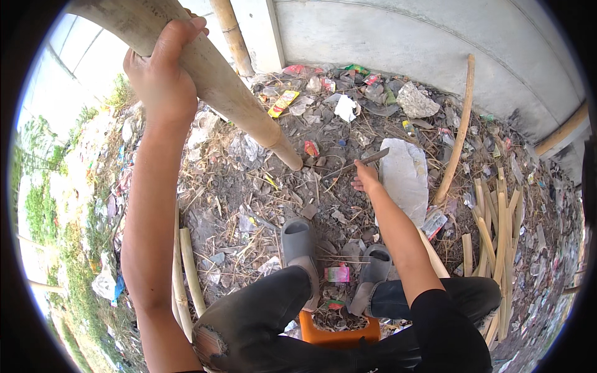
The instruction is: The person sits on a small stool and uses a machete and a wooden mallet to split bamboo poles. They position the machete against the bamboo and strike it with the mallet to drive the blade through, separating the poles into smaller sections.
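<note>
My left hand (165,74) is closed around the upper part of a thick bamboo pole (245,112). The pole slants down to the right, its lower end at the littered ground in front of my feet. Lower and to the right, my right hand (367,178) is at a narrow, dark, knife-like tool (375,156), with the thumb against it. Its wider part points up to the right and a thinner part runs down to the left. The fingers are partly curled; their exact hold is hard to make out. A flat whitish slab (404,180) lies just right of this hand.
Split bamboo strips (500,233) stand in a bundle at the right. A curved stick (460,130) leans by the concrete wall (398,37). Bamboo lengths (189,270) lie at left. An orange stool (339,334) is beneath me; a rock (418,101) lies near the wall among litter.
</note>
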